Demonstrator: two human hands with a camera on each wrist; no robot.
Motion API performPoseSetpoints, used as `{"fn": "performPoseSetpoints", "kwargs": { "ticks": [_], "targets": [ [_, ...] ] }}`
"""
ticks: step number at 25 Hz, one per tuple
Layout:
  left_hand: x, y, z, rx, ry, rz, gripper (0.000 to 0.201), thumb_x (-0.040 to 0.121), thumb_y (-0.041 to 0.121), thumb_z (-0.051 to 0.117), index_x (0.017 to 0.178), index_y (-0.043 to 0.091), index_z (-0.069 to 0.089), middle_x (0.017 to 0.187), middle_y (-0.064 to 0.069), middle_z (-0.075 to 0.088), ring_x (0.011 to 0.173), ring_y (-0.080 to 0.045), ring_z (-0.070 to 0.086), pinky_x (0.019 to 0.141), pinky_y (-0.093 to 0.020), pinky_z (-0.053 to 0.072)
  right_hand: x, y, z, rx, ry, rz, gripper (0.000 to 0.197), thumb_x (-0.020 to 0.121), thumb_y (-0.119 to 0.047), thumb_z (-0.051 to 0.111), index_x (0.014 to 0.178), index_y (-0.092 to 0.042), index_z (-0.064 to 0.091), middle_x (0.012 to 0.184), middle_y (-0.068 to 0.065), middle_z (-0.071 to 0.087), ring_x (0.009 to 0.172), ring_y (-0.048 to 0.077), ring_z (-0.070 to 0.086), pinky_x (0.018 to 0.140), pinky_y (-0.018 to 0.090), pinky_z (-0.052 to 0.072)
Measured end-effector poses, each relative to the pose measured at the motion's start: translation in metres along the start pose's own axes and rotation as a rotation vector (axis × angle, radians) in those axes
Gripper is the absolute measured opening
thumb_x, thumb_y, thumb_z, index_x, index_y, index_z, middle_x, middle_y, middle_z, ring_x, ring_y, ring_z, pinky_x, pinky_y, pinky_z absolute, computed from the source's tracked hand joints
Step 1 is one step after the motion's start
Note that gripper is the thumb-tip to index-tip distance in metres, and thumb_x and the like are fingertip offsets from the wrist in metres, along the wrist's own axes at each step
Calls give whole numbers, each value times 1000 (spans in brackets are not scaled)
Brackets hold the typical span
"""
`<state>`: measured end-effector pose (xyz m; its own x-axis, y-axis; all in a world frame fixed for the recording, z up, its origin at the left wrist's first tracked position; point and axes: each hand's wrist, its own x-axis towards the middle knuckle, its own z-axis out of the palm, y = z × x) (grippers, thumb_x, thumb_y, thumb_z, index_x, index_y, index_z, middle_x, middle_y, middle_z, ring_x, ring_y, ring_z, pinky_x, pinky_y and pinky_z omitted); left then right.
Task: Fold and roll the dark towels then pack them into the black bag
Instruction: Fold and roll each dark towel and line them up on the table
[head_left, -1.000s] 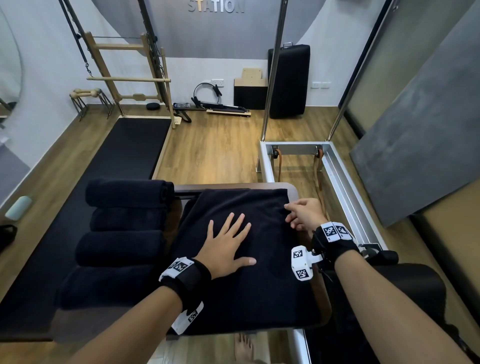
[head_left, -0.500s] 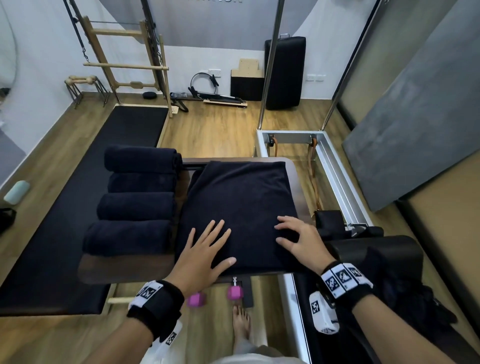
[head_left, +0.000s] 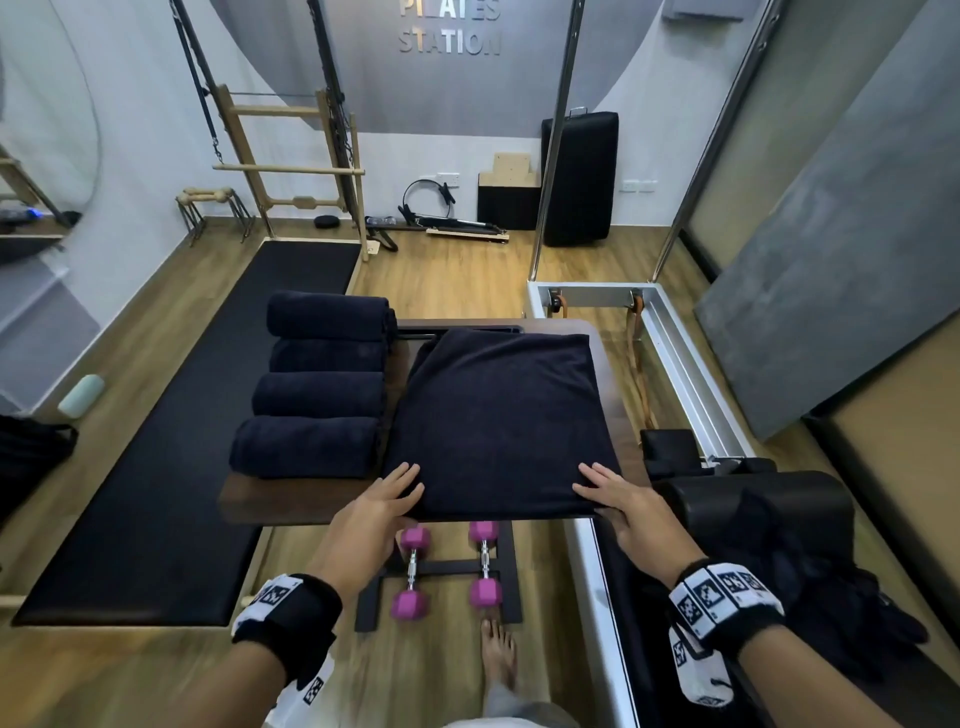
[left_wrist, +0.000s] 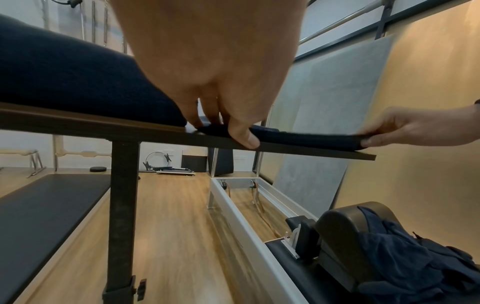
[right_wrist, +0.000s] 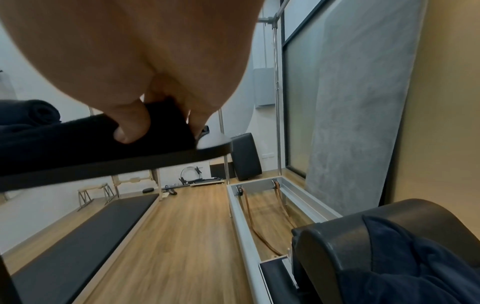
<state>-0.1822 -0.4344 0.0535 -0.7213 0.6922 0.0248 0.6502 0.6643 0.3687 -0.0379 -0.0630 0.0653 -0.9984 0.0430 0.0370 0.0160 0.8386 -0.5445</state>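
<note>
A folded dark towel lies flat on the dark wooden table. My left hand pinches its near left corner, with the thumb at the front edge and the other fingers on top. The near right corner is pinched the same way by my right hand, whose thumb presses the towel's edge. Several rolled dark towels lie in a row on the table's left half. A black bag sits on the floor at the far left, partly out of frame.
Two pink dumbbells rest on a rack under the table's near edge, beside my bare foot. To the right, a black padded barrel carries a heap of dark cloth. A metal reformer frame runs along the right, a black mat along the left.
Both hands have slid from flat on the towel's middle back to its near edge and now pinch the two near corners. The towel itself has stayed in place.
</note>
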Motion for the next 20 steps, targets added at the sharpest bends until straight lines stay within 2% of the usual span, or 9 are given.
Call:
{"fn": "performPoseSetpoints", "kwargs": {
  "ticks": [2,4,6,9,12,14,16,18,20],
  "targets": [
    [-1,7,-9,-142,1,-68,54,97,-19,53,145,2,60,164,-4,39,156,-21,35,116,-5,25,0,-6,-14,57,70,42,49,95,12,53,125,-20,74,136,-9,68,135,14,58,111,11,39],
    [0,18,-24,-177,99,-120,42,98,-14,56,135,2,69,147,-8,62,137,-27,59,102,-2,37,6,-16,-34,29,142,48,37,95,6,57,112,-21,76,110,-7,77,109,17,71,97,29,55],
    [7,31,-52,-131,270,-144,26,102,4,63,122,14,76,119,-1,76,113,-22,70,95,-18,48,19,-29,-60,17,253,62,23,95,0,66,103,-19,76,95,-4,78,94,18,73,87,38,57],
    [35,42,-115,-188,502,-80,10,100,19,70,107,23,76,97,9,68,91,-14,65,82,-29,47,46,-52,-115,64,442,84,19,90,-18,81,83,-34,73,77,-17,72,77,0,67,71,16,51],
    [71,50,-185,-181,685,-107,9,93,36,78,102,33,78,87,9,57,81,-13,57,71,-34,44,75,-77,-181,115,633,117,30,78,-41,88,62,-31,65,58,-14,63,59,5,59,53,24,43],
    [89,54,-226,-301,751,-159,17,85,47,85,94,33,81,83,9,66,79,-14,63,68,-35,48,92,-90,-216,357,738,92,36,76,-38,91,63,-16,67,57,-1,64,58,7,56,55,25,44],
    [101,60,-257,-603,765,-155,27,79,47,91,83,23,79,77,6,75,74,-11,68,68,-32,53,106,-99,-241,544,759,58,31,83,-27,87,74,-3,69,70,20,70,62,14,61,62,30,49],
    [108,66,-276,-735,770,-137,29,82,40,89,81,15,76,77,3,78,72,-8,70,70,-30,55,114,-105,-258,703,691,15,21,93,-16,77,85,0,66,70,22,66,52,21,66,52,31,53],
    [114,71,-285,-751,763,-119,25,92,32,82,92,10,72,85,-4,80,75,-15,77,68,-32,59,117,-107,-272,858,569,-8,12,97,-8,71,96,1,64,70,21,63,51,30,70,48,30,56]
  ]
}}
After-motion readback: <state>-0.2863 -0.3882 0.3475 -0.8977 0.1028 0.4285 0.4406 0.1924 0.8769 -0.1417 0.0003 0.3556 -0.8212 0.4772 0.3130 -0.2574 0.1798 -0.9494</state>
